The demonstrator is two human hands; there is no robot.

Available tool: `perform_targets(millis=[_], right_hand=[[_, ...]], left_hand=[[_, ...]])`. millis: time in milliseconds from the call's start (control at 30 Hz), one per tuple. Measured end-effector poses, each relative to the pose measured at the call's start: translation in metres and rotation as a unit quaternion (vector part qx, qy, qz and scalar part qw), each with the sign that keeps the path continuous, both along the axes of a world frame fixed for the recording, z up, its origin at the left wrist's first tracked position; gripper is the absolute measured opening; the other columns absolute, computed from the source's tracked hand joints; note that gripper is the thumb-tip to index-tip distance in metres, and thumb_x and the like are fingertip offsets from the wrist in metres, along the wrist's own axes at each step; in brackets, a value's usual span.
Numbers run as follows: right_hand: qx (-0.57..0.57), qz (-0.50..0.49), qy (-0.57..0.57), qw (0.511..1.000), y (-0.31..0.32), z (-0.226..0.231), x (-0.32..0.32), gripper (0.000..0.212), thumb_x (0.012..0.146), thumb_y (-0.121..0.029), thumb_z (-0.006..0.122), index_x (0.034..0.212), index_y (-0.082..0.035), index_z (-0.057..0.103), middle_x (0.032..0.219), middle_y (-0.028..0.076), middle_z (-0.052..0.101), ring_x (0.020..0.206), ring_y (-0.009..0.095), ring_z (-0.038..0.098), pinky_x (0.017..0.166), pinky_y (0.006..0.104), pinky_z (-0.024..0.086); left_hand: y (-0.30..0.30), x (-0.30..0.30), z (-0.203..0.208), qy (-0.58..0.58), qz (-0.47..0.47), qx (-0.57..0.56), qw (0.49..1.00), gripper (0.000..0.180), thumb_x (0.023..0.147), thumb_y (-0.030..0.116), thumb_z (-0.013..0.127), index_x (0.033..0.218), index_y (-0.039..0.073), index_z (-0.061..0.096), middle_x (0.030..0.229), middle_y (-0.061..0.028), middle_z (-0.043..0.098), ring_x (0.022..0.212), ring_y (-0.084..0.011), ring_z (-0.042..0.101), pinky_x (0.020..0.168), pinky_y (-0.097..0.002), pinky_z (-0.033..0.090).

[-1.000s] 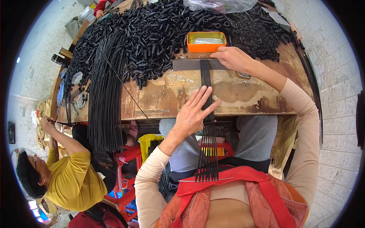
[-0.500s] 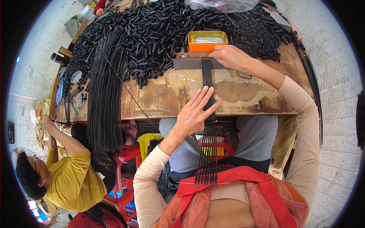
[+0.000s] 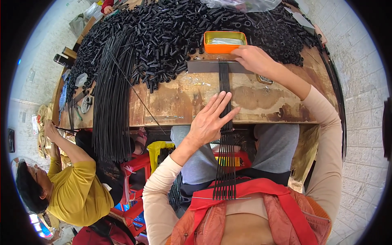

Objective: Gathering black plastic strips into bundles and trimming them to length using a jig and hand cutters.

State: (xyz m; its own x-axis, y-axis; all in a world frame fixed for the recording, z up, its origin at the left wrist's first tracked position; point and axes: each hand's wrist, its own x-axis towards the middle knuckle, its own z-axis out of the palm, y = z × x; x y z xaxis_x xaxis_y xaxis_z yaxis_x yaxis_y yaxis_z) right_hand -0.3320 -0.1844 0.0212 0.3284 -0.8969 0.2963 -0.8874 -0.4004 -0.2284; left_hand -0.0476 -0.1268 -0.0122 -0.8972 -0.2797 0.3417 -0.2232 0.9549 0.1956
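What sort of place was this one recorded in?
Probably a small hand-assembly workshop: a worn wooden table bears a large heap of short black tubular parts and a bundle of thin black rods, with a co-worker in a yellow top beside it.

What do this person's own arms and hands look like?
Both the left hand and the right hand are human and bare, with no gloves. Plain pale beige sleeves cover the arms, creased into folds around the elbows and ending on the forearms, short of the wrists.
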Motion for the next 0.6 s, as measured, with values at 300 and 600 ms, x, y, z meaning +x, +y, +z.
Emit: perform_targets(millis=[300, 600], right_hand=[[0.042, 0.004, -0.032, 0.999, 0.005, 0.014, -0.004, 0.012, 0.083, -0.004, 0.062, 0.094, 0.001, 0.064, 0.091, 0.016, 0.067, 0.086, 0.034, 0.065, 0.077, 0.0408, 0.051], [-0.058, 0.063, -0.114, 0.990, -0.012, 0.005, 0.010, 0.025, 0.087, -0.005, 0.060, 0.112, -0.002, 0.062, 0.103, 0.015, 0.068, 0.089, 0.030, 0.066, 0.079, 0.0375, 0.052]], left_hand=[[0.001, 0.000, -0.001, 0.007, -0.006, 0.013, 1.000, 0.084, 0.057, -0.001, 0.063, 0.138, 0.018, 0.052, 0.152, -0.0190, 0.032, 0.141, -0.0341, 0.033, 0.116, -0.0439, 0.029], [0.004, -0.004, 0.003, 0.000, -0.005, 0.006, 1.000, 0.087, 0.057, -0.002, 0.062, 0.140, 0.021, 0.049, 0.153, -0.0185, 0.031, 0.142, -0.0334, 0.031, 0.116, -0.0446, 0.027]])
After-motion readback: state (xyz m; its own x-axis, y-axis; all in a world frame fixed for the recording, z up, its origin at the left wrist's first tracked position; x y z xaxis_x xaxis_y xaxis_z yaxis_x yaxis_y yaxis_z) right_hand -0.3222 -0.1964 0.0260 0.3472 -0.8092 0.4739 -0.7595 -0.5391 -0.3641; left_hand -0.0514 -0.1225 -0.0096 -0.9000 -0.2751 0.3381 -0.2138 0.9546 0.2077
